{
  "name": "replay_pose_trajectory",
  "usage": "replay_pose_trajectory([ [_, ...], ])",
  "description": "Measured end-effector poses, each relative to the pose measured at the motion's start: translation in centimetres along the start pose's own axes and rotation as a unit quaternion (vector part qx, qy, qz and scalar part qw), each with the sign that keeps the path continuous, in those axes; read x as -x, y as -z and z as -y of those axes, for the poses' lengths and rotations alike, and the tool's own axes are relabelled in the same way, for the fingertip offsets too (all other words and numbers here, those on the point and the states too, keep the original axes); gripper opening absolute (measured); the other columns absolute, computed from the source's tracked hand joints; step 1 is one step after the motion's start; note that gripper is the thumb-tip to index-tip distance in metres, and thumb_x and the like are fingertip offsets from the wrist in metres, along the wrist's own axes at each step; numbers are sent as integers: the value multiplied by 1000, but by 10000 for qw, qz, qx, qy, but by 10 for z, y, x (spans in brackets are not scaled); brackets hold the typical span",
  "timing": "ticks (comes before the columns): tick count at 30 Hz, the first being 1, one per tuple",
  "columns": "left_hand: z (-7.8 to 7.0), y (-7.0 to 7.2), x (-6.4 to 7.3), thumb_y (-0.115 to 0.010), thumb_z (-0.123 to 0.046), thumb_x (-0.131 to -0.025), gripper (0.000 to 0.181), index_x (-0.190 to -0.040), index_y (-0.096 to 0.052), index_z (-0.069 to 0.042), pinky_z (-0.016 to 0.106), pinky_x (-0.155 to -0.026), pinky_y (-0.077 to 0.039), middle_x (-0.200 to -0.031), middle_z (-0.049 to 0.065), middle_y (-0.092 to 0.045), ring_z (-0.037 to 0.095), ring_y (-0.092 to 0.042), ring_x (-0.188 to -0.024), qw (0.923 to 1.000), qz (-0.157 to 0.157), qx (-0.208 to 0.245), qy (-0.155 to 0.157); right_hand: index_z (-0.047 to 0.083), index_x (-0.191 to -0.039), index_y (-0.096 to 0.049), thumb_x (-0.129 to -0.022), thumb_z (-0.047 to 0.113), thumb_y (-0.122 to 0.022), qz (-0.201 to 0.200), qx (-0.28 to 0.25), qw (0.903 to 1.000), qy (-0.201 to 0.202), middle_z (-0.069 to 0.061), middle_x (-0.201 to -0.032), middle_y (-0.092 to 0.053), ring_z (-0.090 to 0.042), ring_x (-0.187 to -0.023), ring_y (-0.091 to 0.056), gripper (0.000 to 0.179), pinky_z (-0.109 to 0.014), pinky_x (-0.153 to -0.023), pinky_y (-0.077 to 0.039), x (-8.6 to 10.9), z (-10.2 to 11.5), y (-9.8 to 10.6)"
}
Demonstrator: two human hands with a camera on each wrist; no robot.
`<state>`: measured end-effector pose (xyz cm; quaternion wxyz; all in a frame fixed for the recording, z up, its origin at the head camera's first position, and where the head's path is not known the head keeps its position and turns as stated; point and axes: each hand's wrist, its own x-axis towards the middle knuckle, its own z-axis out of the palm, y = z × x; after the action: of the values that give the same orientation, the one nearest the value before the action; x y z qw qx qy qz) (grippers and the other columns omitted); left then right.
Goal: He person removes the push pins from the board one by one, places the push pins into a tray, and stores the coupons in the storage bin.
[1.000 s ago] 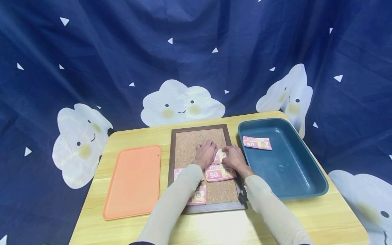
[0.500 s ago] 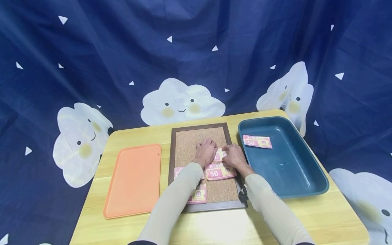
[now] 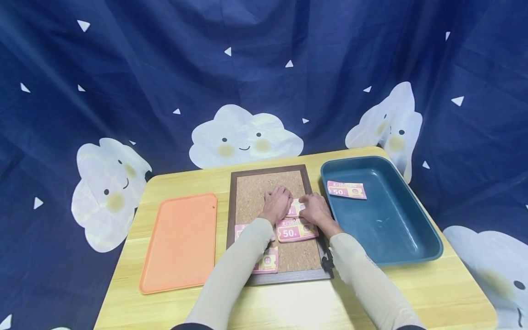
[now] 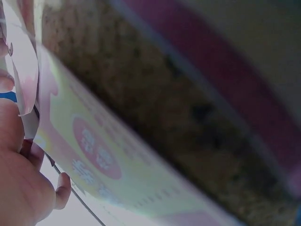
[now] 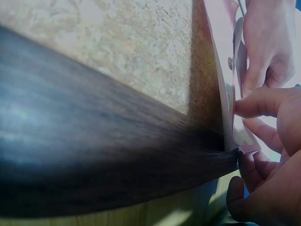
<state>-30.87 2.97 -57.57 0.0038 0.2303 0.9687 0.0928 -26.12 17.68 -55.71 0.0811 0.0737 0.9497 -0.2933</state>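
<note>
A pink and yellow paper coupon (image 3: pixel 295 209) lies on the right half of a brown-framed cork board (image 3: pixel 250 192), between the two hands. My left hand (image 3: pixel 277 205) holds its left end with bent fingers. At the other end, my right hand (image 3: pixel 315 211) pinches the paper between thumb and fingers, close to the board's frame. Just below is another coupon (image 3: pixel 290 234) marked 50, with a small round pin (image 3: pixel 294 220) at its top edge. Two more coupons, one at mid-left (image 3: pixel 240 229) and one lower down (image 3: pixel 269 260), are partly covered by the left sleeve.
Right of the board stands a deep teal bin (image 3: pixel 383 229) with one coupon (image 3: pixel 346 190) inside. An orange tray (image 3: pixel 181 243) lies flat to the left. A black clip-like piece (image 3: pixel 327 263) sits at the frame's lower right. The wooden table (image 3: pixel 288 307) backs onto a blue cloud-print curtain (image 3: pixel 264 55).
Both hands stay at the same coupon with hardly any movement. The whole head view has shifted slightly upward.
</note>
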Motion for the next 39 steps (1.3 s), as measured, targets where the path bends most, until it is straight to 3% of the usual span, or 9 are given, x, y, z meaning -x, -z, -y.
replay_pose_trajectory([
  [25, 3, 4, 1, -46, -33, -100, 22, -106, -64, -22, 45, -97, -38, -117, -6, -59, 14, -51, -112, 9997, 26, 215, 59, 12, -120, -67, -76, 14, -74, 31, -20, 10000, 45, -12, -125, -57, -32, -121, -48, 46, -47, -102, -39, -2, -2, 0],
  [39, 11, 8, 1, -43, -37, -96, 29, -109, -67, -24, 42, -95, -42, -119, -8, -61, 14, -54, -114, 9995, -129, 237, -133, 10, -125, -64, -77, 12, -73, 92, -462, 9988, -145, -14, -128, -52, -31, -116, -50, 49, -48, -100, -40, 1, 4, 6],
])
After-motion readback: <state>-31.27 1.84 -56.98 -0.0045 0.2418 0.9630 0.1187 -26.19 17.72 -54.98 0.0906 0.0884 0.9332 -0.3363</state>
